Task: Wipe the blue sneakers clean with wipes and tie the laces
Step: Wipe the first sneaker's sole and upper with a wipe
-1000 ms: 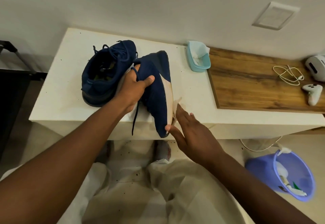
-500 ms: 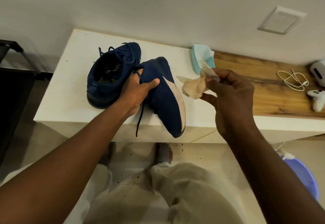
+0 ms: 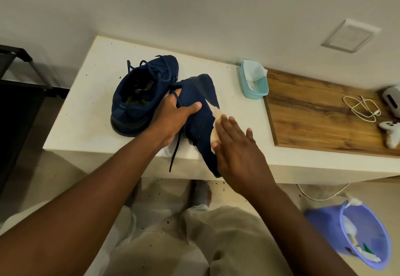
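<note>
Two blue sneakers are on the white table point(image 3: 86, 94). The left sneaker point(image 3: 138, 94) stands upright, its laces loose. The right sneaker point(image 3: 200, 111) is tipped on its side at the table's front edge, toe toward me, with one lace hanging over the edge. My left hand point(image 3: 173, 117) grips this sneaker at its collar, thumb across the upper. My right hand point(image 3: 236, 146) lies flat with straight fingers, pressing a soiled wipe point(image 3: 216, 117) against the sneaker's sole side. Most of the wipe is hidden under my palm.
A light blue wipes tub point(image 3: 254, 81) stands at the back beside a wooden board point(image 3: 313, 111) that carries a white cable point(image 3: 361, 109) and a white controller point(image 3: 390, 133). A purple bucket point(image 3: 363, 236) with rubbish sits on the floor at right. Dirt specks dot table and floor.
My right hand, which held the wipe up near the tub half a second ago, has come down and now presses it flat on the tipped sneaker. My left hand keeps its grip.
</note>
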`<act>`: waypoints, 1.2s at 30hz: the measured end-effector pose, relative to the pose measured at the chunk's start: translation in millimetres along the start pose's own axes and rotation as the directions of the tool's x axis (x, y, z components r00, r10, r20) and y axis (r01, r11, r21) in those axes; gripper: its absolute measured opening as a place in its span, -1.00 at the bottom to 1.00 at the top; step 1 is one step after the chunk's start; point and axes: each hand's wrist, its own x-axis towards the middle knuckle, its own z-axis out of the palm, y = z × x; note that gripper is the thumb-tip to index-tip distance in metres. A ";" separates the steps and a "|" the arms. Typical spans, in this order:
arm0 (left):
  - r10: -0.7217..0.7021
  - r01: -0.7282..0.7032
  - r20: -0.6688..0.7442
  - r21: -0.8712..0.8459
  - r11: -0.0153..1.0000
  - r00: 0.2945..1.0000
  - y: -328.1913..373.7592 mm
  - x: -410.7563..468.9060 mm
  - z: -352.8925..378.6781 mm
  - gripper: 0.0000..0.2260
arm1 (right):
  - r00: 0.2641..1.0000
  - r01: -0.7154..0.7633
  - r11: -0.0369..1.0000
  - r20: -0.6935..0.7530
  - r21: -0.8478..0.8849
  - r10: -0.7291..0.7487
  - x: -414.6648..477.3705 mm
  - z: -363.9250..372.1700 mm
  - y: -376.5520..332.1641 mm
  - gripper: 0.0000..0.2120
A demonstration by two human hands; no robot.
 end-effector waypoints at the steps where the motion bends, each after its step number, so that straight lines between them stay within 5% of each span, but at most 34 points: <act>1: 0.002 -0.002 0.008 0.001 1.000 1.000 0.4 -0.6 -0.9 -0.51 | 1.000 0.016 1.000 0.027 -0.020 -0.016 -5.1 2.2 0.0 -0.44; 4: 0.007 -0.006 0.045 -0.008 1.000 0.999 2.1 -1.9 -3.8 -0.35 | 0.995 0.078 0.991 -0.057 -0.110 -0.085 -15.3 9.2 6.2 -0.33; 6: 0.009 -0.007 0.070 -0.029 1.000 0.998 3.2 -3.1 -2.7 -0.39 | 0.981 0.097 0.993 -0.161 -0.067 -0.107 -15.8 7.1 8.4 -0.49; 9: 0.013 -0.008 0.094 -0.046 0.999 0.995 2.6 -3.4 -0.9 -0.41 | 0.959 0.017 0.976 -0.279 0.218 0.046 5.7 -2.5 7.6 -0.79; 11: 0.017 -0.014 0.112 -0.031 0.999 0.994 2.3 -2.7 -0.2 -0.39 | 0.954 -0.099 0.884 -0.210 0.458 0.215 38.2 -6.0 13.0 -0.86; 13: 0.018 -0.015 0.118 -0.024 1.000 0.993 1.4 -1.7 -0.1 -0.36 | 0.951 -0.157 0.842 -0.151 0.515 0.270 69.7 -7.2 19.1 -0.85; 26: 0.017 -0.016 0.022 -0.016 1.000 1.000 6.2 -11.0 6.1 -0.40 | 0.976 -0.186 0.926 -0.046 0.329 0.213 8.5 -11.4 10.1 -0.82; 36: 0.022 -0.022 0.008 -0.006 1.000 1.000 8.5 -12.8 6.8 -0.44 | 0.971 -0.162 0.938 -0.118 0.305 0.206 108.3 -9.4 1.2 -0.81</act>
